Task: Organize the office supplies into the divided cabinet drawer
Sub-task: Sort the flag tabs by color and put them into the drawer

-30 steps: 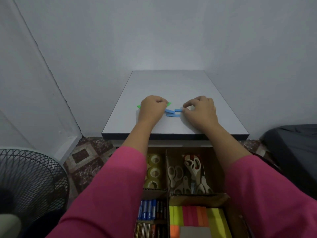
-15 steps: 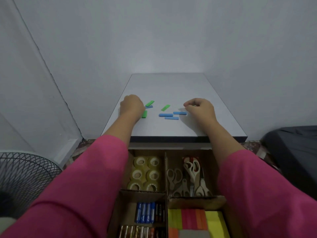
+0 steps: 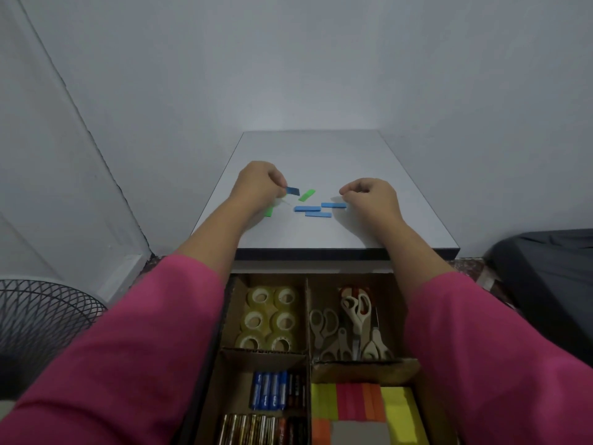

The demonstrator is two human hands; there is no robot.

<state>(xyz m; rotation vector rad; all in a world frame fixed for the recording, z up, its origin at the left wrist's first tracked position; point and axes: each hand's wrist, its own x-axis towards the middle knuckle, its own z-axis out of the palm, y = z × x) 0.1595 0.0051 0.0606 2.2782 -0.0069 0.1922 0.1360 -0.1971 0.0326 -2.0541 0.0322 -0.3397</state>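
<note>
four blue strips (image 3: 307,208), two green strips (image 3: 306,194), six tape rolls (image 3: 260,297), two hands (image 3: 258,184)

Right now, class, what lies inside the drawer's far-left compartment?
Six rolls of clear tape lie flat in the far-left compartment, in three rows of two. Whether anything lies beneath them cannot be seen.

On the desk (image 3: 321,155): small strips (image 3: 307,208) between both hands, left hand (image 3: 258,184) pinching one strip (image 3: 292,190). Below the desk edge, open drawer (image 3: 309,316): tape rolls (image 3: 269,319) back left, scissors (image 3: 351,322) back right, batteries (image 3: 272,395) front left, sticky notes (image 3: 362,404) front right.
</note>
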